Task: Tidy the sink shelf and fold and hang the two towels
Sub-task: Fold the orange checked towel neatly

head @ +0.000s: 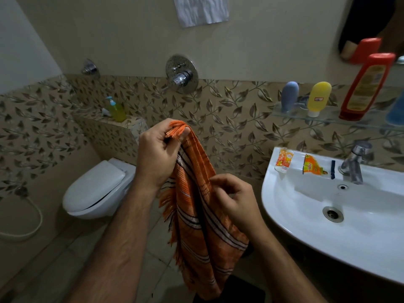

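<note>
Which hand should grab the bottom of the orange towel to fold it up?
Probably the right hand. It already pinches the orange towel partway down, nearer the hanging bottom. The left hand grips the fringed top corners and should keep holding them up.

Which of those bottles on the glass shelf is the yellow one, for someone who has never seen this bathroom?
Find the white sink at the right, then look up the leaf-patterned wall to the glass shelf above it. The yellow bottle stands second from the left, upside down on its white cap. A grey-blue bottle stands to its left and a taller red bottle to its right; only the yellow one has a small white label.
</note>
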The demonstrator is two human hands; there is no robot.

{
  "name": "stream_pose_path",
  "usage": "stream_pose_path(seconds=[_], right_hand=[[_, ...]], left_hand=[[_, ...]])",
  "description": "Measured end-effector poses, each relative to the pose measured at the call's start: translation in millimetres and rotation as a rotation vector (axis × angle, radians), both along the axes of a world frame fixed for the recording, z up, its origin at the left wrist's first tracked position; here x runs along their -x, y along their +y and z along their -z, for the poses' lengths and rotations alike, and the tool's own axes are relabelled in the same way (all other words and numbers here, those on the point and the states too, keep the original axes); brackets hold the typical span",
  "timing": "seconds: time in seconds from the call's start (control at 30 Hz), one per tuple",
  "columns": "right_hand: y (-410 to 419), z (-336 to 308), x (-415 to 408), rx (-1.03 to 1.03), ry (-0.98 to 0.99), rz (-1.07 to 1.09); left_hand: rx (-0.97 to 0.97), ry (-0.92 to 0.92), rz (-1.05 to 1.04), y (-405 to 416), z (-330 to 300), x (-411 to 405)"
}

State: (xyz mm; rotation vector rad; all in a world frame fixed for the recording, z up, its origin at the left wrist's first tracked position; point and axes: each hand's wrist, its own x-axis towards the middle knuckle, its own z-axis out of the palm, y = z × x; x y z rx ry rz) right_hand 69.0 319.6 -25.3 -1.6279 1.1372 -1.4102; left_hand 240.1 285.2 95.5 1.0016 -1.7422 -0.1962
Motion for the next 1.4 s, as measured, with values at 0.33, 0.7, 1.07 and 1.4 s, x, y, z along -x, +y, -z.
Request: stream_pose_path(seconds=[0.33,0.7,1.07,1.4], right_hand=[[1,0,1,-0.081,0.147,-0.203],[7,2,23,-0.107,0.244,-0.016],[6,-20,31,-0.405,0.294,-0.061],[-14,-13,9,-0.148,0.690,0.477]], left_hand=[[-0.024,0.016,-0.012,-3,2,-2],[-0.088,0.011,-0.172,-19,19,-45],[-0.320,0.301,-0.380,-28,72,-65],[-0.370,0.187,-0.550,-4,93,-16]])
